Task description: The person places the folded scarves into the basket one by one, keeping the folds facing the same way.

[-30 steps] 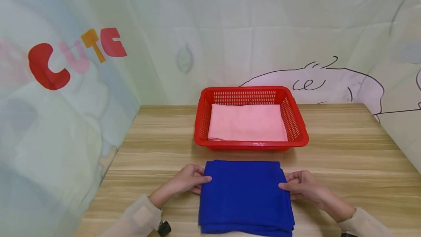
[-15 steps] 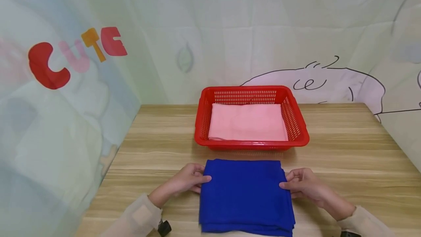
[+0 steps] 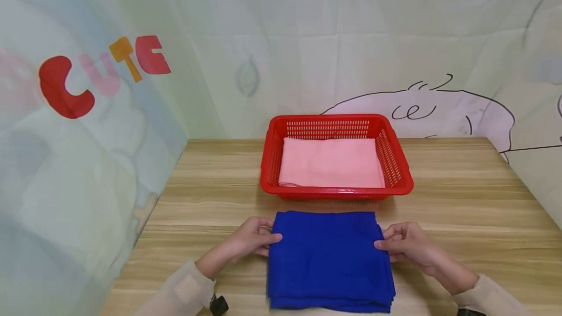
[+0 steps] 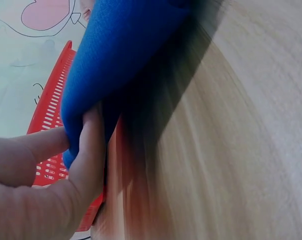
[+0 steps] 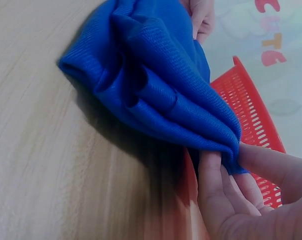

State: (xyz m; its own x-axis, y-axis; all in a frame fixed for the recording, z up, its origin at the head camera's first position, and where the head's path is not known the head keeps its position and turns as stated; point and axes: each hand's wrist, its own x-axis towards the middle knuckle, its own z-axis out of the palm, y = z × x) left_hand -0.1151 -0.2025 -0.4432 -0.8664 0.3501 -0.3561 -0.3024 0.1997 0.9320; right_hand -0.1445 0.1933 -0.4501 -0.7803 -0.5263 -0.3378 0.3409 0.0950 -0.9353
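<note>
A folded blue cloth [image 3: 329, 262] lies in front of the basket in the head view, its layers showing along the near edge. My left hand [image 3: 250, 240] pinches its left edge, thumb on top and fingers underneath. On the opposite edge, my right hand [image 3: 412, 250] pinches the cloth the same way. Both wrist views show the blue cloth [image 5: 161, 85] gripped between thumb and fingers, with a gap and shadow between part of it and the table. Just beyond sits a red plastic basket [image 3: 335, 191] holding a folded pink cloth [image 3: 331, 162].
The wood-grain table [image 3: 210, 174] runs back to a printed fabric backdrop [image 3: 263, 52], which also closes off the left side. The red basket stands near the table's back edge, a short gap from the blue cloth.
Both hands keep their pinch on the blue cloth. In the head view, the cloth and hands have shifted only very slightly away from me; the basket stays put.
</note>
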